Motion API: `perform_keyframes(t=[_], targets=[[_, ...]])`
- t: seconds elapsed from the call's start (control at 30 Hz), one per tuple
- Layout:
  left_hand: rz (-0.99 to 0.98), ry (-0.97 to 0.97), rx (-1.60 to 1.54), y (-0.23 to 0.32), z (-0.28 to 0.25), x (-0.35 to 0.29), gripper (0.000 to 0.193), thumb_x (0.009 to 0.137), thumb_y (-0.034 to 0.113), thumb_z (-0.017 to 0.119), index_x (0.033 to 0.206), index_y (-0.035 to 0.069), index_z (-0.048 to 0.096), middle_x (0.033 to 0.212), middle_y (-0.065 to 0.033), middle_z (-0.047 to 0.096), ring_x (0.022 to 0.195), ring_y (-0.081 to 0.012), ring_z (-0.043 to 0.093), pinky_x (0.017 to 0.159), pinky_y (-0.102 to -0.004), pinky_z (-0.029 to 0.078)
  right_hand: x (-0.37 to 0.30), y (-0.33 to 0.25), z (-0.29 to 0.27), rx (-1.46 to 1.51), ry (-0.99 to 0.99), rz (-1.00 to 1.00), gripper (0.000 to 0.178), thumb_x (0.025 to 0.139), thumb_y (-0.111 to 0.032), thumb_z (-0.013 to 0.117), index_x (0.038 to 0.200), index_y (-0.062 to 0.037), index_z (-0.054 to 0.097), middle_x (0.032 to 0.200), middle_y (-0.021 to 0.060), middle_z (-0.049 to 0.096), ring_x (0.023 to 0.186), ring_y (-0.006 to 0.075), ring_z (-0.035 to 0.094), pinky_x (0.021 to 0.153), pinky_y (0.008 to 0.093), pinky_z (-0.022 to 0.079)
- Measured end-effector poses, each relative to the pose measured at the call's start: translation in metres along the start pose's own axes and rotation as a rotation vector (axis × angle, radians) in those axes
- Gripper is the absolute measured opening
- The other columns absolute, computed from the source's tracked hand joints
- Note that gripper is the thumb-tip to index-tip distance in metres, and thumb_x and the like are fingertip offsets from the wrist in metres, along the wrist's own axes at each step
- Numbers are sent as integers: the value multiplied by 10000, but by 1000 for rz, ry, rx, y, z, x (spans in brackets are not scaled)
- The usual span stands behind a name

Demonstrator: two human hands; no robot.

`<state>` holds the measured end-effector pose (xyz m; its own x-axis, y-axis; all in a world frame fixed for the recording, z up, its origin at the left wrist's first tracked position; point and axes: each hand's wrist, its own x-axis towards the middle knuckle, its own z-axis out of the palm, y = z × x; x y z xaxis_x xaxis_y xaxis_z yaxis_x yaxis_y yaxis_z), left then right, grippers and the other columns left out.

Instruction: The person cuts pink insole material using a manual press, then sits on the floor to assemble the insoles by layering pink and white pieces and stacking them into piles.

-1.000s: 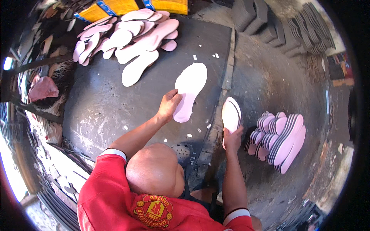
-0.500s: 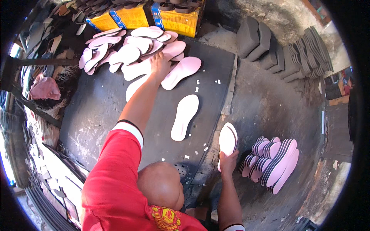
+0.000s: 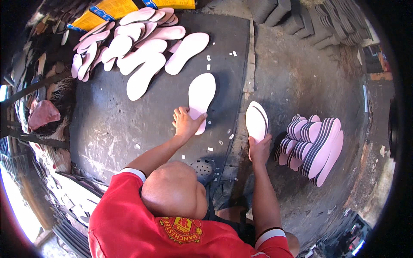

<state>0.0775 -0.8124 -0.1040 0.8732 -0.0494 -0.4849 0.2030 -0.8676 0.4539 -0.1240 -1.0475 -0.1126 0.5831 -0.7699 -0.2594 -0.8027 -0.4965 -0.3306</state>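
Note:
Near the middle of the dark mat, my left hand (image 3: 187, 124) is at the narrow end of a pale pink shoe sole (image 3: 202, 92). Its thumb lies across the sole, while the fingers are spread apart to the left. My right hand (image 3: 260, 149) grips the lower end of pale shoe soles (image 3: 256, 122); a doubled edge shows, apparently two stacked together. Beside that hand, several pink soles with dark edges stand in a packed row (image 3: 320, 148) on the floor. A loose heap of pink soles (image 3: 129, 36) covers the far left of the mat, with one sole (image 3: 187, 53) at its right side.
Yellow and blue boxes (image 3: 92, 19) stand behind the heap. Thick dark grey blocks and stacked sheets (image 3: 301, 26) line the far right. A wooden frame with a pink cloth (image 3: 44, 115) and scraps is at the left. Small white scraps (image 3: 209, 67) dot the mat (image 3: 107, 129).
My left hand has left the heap and come back to the single sole on the mat. The right hand still holds its soles. The whole view has shifted.

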Motion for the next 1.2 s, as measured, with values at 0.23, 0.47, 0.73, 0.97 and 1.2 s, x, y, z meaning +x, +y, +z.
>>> perform_keyframes(t=[0.23, 0.47, 0.73, 0.97, 1.2], targets=[[178, -3, 119, 31, -4, 7, 839, 755, 342, 902, 1348, -19, 430, 1301, -254, 483, 1306, -411, 474, 1085, -533, 433, 4, 3, -5, -14, -10, -9, 735, 919, -411, 736, 1351, 67, 382, 1276, 336, 581, 1147, 510, 611, 922, 557, 513], [565, 133, 170, 39, 1, 15, 534, 852, 361, 812, 1229, 53, 592, 1099, -162, 650, 1078, -384, 631, 920, -530, 512, 3, -16, -8, 180, 64, -29, 600, 1026, -428, 594, 1359, 32, 400, 1222, 359, 620, 1084, 536, 626, 867, 572, 503], [773, 98, -346, -3, -8, 18, 433, 839, 249, 885, 1161, 40, 684, 1097, -164, 754, 982, -288, 752, 849, -372, 585, -4, -1, -15, 468, 237, -49, 788, 954, -456, 717, 1334, 165, 417, 1176, 355, 646, 1079, 492, 660, 874, 497, 530], [585, -14, 528, 21, -47, 19, 434, 811, 217, 774, 1144, 25, 571, 1115, -181, 667, 1103, -401, 649, 916, -525, 544, 8, 2, -33, -253, 171, -184, 402, 973, -327, 678, 1151, -1, 524, 967, 237, 636, 923, 409, 685, 827, 546, 542], [529, -15, 384, -4, -32, 30, 452, 841, 270, 763, 1162, 47, 535, 1136, -276, 688, 1019, -485, 674, 877, -563, 535, 34, -79, -200, 171, -195, -421, 515, 917, -373, 743, 1174, 11, 514, 1092, 323, 660, 1100, 474, 640, 909, 530, 499]])
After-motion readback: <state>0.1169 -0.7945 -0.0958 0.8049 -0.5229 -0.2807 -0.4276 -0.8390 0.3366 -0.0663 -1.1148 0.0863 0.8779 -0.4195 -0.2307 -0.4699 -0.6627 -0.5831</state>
